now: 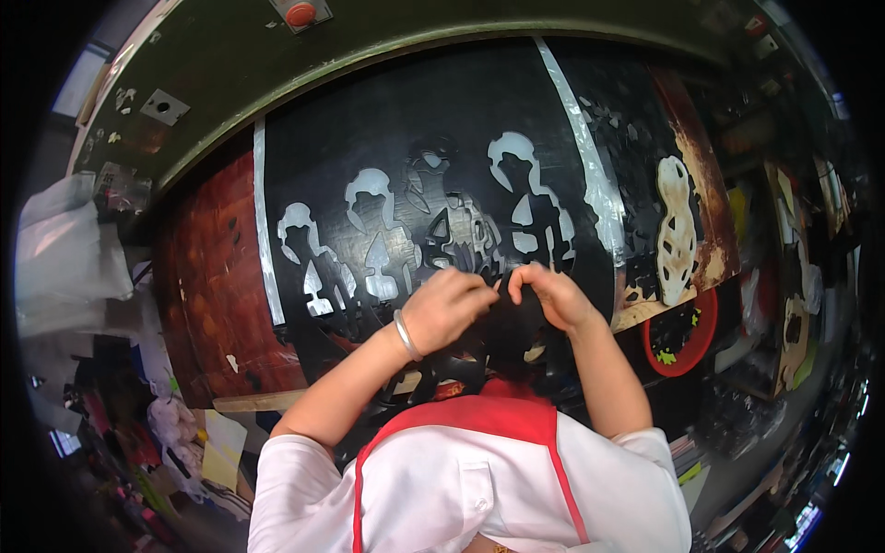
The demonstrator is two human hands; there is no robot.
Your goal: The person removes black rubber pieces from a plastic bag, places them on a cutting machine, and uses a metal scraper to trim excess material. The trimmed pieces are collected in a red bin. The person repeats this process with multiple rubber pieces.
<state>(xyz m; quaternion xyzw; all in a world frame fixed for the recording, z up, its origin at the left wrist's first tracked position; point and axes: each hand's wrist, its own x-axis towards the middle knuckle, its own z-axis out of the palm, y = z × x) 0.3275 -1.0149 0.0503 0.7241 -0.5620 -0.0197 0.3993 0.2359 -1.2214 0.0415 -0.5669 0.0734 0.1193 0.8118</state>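
My left hand (450, 308) is closed, its fingers bent together over the near middle of a black sheet (387, 111). Close beside it, on the right, my right hand (556, 297) has its fingers curled inward. The fingertips almost meet, and whatever they pinch is too small or too hidden to make out. Several curvy openings in the sheet show a pale, shiny surface, such as the cutout (514, 147) beyond my right hand. Between the cutout rows, a cluster of loose-looking dark pieces (452, 230) lies just beyond my left hand.
A cream-coloured pierced plate (676, 230) lies on the board at right. Below it stands a red basin (705, 336) with dark and yellow-green scraps. Silver strips (590, 157) run along both sides of the sheet. A green machine beam (212, 101) with a red button (300, 14) spans the far side.
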